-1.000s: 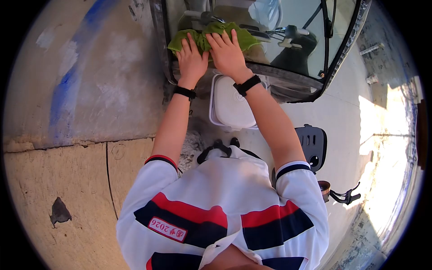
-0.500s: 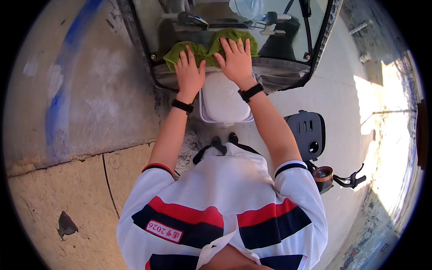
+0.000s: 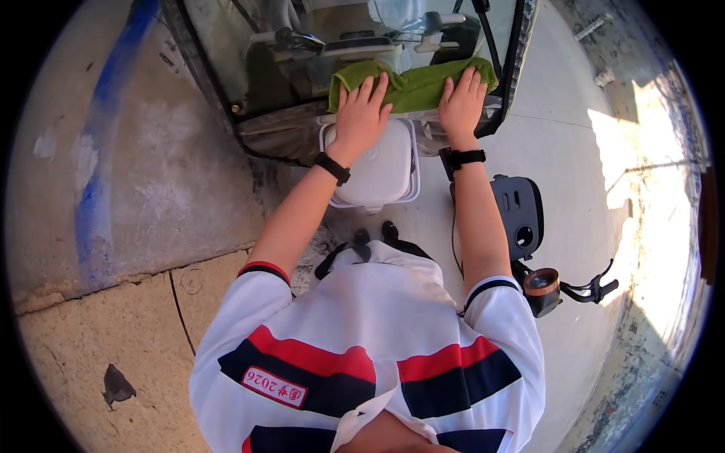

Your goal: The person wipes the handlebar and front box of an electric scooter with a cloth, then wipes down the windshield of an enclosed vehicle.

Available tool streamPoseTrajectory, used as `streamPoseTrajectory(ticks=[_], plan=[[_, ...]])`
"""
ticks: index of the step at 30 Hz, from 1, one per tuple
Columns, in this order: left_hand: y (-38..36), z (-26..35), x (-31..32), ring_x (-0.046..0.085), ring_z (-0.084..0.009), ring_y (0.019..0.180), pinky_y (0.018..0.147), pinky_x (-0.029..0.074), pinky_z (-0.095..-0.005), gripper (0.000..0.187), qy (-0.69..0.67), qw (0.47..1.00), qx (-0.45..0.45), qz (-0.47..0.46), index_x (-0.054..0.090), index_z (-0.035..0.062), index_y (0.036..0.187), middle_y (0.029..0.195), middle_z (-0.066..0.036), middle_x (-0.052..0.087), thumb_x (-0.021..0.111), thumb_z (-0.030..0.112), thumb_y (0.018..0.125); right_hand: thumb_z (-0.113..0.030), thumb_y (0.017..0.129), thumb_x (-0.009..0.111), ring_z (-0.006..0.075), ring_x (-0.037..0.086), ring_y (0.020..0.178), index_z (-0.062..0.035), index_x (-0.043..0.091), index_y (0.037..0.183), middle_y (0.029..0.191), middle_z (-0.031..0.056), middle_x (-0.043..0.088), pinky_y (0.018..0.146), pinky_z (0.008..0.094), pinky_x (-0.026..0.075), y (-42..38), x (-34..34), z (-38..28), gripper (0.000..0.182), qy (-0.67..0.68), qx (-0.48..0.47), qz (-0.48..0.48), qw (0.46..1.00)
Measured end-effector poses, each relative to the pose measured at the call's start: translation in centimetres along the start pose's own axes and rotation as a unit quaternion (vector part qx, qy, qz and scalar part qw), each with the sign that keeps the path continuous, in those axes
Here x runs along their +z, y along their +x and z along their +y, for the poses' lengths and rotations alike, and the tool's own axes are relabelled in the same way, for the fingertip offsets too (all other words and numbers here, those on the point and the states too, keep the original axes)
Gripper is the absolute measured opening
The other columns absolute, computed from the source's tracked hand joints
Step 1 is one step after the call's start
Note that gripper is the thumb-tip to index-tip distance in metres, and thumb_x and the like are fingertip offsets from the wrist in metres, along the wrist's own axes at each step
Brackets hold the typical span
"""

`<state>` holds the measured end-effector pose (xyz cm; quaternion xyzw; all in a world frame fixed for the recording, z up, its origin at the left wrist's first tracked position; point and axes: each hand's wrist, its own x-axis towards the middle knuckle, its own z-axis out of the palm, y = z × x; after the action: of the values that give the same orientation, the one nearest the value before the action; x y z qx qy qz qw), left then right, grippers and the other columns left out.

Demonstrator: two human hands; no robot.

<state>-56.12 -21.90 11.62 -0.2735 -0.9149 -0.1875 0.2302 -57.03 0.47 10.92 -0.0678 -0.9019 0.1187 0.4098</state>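
A green cloth (image 3: pixel 415 89) lies folded lengthwise along the lower part of a vehicle's clear windscreen (image 3: pixel 317 66). My left hand (image 3: pixel 362 117) presses on the left part of the cloth, fingers stretched out and a little apart. On its right part rests my right hand (image 3: pixel 462 109), fingers extended over the fabric and thumb apart. Both palms face the windscreen, and the cloth's underside is hidden. Directly below the cloth, a white lidded box (image 3: pixel 375 170) is in front of the vehicle, partly covered by my left hand and wrist.
Handlebars (image 3: pixel 355 45) show through the windscreen. To my right stands a scooter with a dark front panel (image 3: pixel 516 211), a round headlight (image 3: pixel 541 281) and a handlebar grip (image 3: pixel 604 288). A rough wall (image 3: pixel 634 98) runs along the right. Concrete ground (image 3: pixel 166 189) surrounds the vehicle.
Both hands have moved to the right along the windscreen, and the cloth with them. The hands are now farther apart, and the cloth looks straighter. The vehicle sits slightly farther left in view.
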Motion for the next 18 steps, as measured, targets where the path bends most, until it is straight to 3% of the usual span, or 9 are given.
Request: streamPoseTrajectory(ticks=[5, 8, 12, 18], plan=[[1.7, 1.2, -0.1, 0.051, -0.0375, 0.12, 0.115, 0.028, -0.0564, 0.066, -0.015, 1.0, 0.023, 0.007, 0.038, 0.0131, 0.152, 0.138, -0.018, 0.049, 0.062, 0.029, 0.092, -0.017, 0.093, 0.057, 0.0503, 0.046, 0.118, 0.0093, 0.042, 0.137, 0.132, 0.027, 0.049, 0.107, 0.055, 0.034, 0.5, 0.1, 0.6, 0.053, 0.034, 0.012, 0.018, 0.999], [2.4, 0.7, -1.0, 0.05, -0.0412, 0.121, 0.115, 0.028, -0.0555, 0.074, 0.006, 0.999, -0.044, 0.027, 0.033, 0.0123, 0.154, 0.141, -0.023, 0.045, 0.066, 0.033, 0.09, -0.019, 0.091, 0.059, 0.05, 0.045, 0.117, 0.0087, 0.043, 0.136, 0.131, 0.0261, 0.049, 0.106, 0.0578, 0.032, 1.5, 0.5, -1.4, 0.056, 0.037, 0.021, 0.028, 0.999], [4.0, -3.0, -3.8, 0.047, -0.0488, 0.123, 0.105, 0.037, -0.0508, 0.085, -0.001, 0.99, -0.118, 0.078, 0.024, 0.0085, 0.157, 0.147, -0.033, 0.035, 0.068, 0.04, 0.091, -0.026, 0.088, 0.063, 0.049, 0.045, 0.118, 0.0071, 0.043, 0.136, 0.132, 0.0252, 0.049, 0.108, 0.062, 0.029, 4.9, 0.0, -5.3, 0.062, 0.066, -0.013, 0.027, 0.997], [3.8, -8.8, -8.4, 0.046, -0.0493, 0.124, 0.106, 0.038, -0.0504, 0.082, 0.035, 0.978, -0.172, 0.117, 0.026, 0.0072, 0.154, 0.15, -0.033, 0.033, 0.068, 0.039, 0.091, -0.028, 0.085, 0.067, 0.0479, 0.044, 0.125, 0.0029, 0.043, 0.139, 0.135, 0.0219, 0.05, 0.112, 0.0635, 0.025, 10.0, 1.3, -12.8, 0.067, 0.107, -0.086, 0.052, 0.989]])
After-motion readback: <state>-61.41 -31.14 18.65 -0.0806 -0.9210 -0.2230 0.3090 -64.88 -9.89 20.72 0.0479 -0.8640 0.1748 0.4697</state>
